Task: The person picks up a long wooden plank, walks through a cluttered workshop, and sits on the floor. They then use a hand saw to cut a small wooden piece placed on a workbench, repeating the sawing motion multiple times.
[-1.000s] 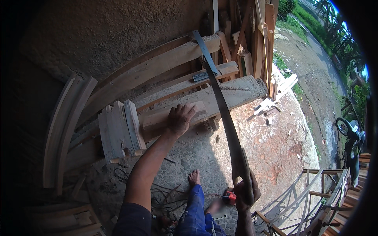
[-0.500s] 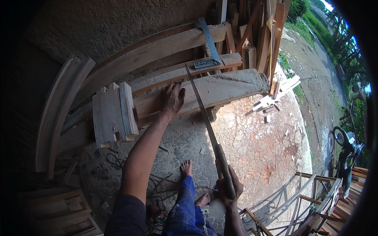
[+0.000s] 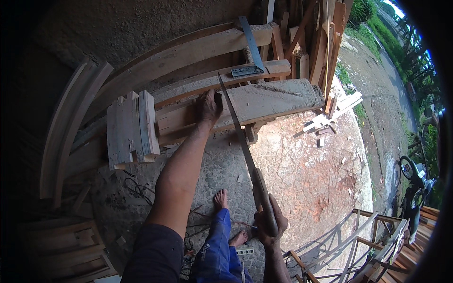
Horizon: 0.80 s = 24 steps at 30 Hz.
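Pale wooden board [image 3: 177, 119] held under the curled left hand [image 3: 209, 106] needs steady pressure, knuckles well clear of the saw [image 3: 239, 128] the right hand [image 3: 274, 220] clasps tightly

Sits on the person's head, as the left one of a pair. Looks down and ahead, past the left hand [image 3: 207, 108] and right hand [image 3: 272, 220], to the thick board [image 3: 276, 100]. Sees wide, from the bare feet [image 3: 220, 199] near the bottom up to the wall [image 3: 122, 30] and out to the road [image 3: 394, 75] at the right. Sits near both hands, far from the road.
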Each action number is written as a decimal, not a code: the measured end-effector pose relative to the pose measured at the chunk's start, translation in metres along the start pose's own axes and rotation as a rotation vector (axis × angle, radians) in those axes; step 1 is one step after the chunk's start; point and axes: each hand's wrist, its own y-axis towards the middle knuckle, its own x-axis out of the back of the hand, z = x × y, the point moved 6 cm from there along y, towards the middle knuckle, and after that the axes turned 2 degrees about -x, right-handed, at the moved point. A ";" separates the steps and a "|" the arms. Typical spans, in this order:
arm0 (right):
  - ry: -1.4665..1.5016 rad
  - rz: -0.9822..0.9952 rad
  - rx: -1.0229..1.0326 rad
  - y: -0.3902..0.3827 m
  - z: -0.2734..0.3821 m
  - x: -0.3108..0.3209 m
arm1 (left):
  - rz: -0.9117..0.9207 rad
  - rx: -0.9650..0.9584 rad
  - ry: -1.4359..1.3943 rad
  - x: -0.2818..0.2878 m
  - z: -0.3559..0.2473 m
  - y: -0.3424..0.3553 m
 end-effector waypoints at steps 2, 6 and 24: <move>0.006 0.013 -0.020 -0.001 -0.003 -0.002 | 0.058 0.013 -0.014 -0.004 -0.003 -0.001; 0.013 0.099 -0.059 0.001 0.000 -0.005 | 0.049 0.011 -0.063 -0.008 0.015 0.003; -0.001 0.016 0.064 0.006 0.010 0.003 | 0.070 0.025 -0.036 -0.004 0.002 0.000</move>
